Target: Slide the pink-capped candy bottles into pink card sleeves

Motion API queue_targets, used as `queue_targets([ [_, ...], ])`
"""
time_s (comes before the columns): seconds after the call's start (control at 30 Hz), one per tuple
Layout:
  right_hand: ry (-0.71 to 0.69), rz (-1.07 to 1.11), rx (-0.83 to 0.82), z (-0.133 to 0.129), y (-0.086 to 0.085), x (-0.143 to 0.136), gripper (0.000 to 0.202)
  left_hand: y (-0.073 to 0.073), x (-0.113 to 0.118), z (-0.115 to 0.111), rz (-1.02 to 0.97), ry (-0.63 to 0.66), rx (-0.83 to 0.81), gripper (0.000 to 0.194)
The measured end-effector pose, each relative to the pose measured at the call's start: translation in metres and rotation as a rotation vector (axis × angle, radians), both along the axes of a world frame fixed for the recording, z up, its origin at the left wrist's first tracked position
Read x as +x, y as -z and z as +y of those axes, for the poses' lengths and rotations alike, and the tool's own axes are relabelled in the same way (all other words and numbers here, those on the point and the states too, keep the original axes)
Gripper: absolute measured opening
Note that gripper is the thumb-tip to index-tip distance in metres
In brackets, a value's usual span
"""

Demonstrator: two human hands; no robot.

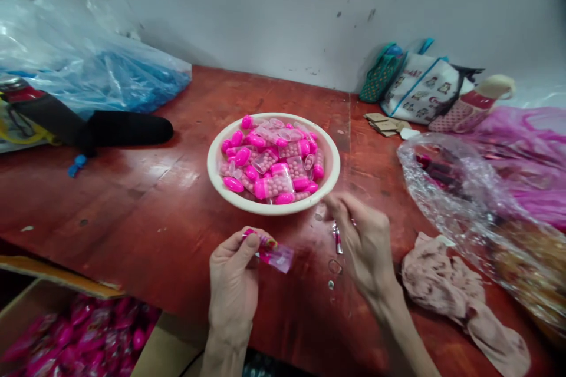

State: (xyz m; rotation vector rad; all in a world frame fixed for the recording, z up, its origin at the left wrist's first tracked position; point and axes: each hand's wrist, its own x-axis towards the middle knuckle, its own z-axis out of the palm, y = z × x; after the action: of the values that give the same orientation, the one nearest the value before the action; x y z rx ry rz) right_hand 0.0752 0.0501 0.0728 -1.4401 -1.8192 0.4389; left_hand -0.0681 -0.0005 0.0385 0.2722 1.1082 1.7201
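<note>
Between the thumb and fingers of my left hand (236,268) is a small pink plastic packet (276,254) with a clear end pointing right. My right hand (365,241) is above the table, just right of the bowl's lower right edge; its fingers are bent and blurred, and whether they hold anything is unclear. A white round bowl (335,174) full of small pink-capped clear containers (275,181) with pale beads stands in front of both hands. Beneath the right hand lie a small shiny item (338,238) and a ring (335,266).
An open carton (165,344) with pink packets is at the lower left. Clear plastic over blue items (132,79) and a black object (128,128) lie left. At the right are bags (415,85), a clear plastic bag (451,182) and a pale cloth (442,277).
</note>
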Motion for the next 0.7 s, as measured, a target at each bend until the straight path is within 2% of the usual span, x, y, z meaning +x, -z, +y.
queue_targets([
  [0.07,0.081,-0.252,0.062,0.029,-0.002,-0.011,0.029,-0.005,-0.005,0.001,-0.048,-0.065,-0.034,0.022],
  [0.13,0.041,-0.312,0.081,0.051,0.004,-0.023,0.024,-0.009,-0.009,0.002,-0.105,-0.109,-0.055,0.026],
  [0.3,-0.053,-0.308,0.104,0.071,0.02,-0.037,0.043,-0.01,-0.014,0.002,-0.18,-0.135,-0.088,0.026],
  [0.5,-0.138,-0.212,0.09,0.09,0.013,-0.034,0.046,-0.003,-0.021,-0.001,-0.184,-0.155,-0.088,0.022],
  [0.6,-0.105,0.02,0.069,0.076,0.001,-0.027,0.04,0.0,-0.024,-0.001,-0.2,-0.164,-0.074,0.018],
  [0.63,-0.071,0.203,0.034,0.064,-0.003,-0.024,0.036,0.001,-0.024,-0.001,-0.203,-0.168,-0.066,0.017],
  [0.7,-0.013,0.549,-0.147,0.033,-0.009,-0.021,0.035,0.001,-0.024,0.0,-0.203,-0.19,-0.046,0.016],
])
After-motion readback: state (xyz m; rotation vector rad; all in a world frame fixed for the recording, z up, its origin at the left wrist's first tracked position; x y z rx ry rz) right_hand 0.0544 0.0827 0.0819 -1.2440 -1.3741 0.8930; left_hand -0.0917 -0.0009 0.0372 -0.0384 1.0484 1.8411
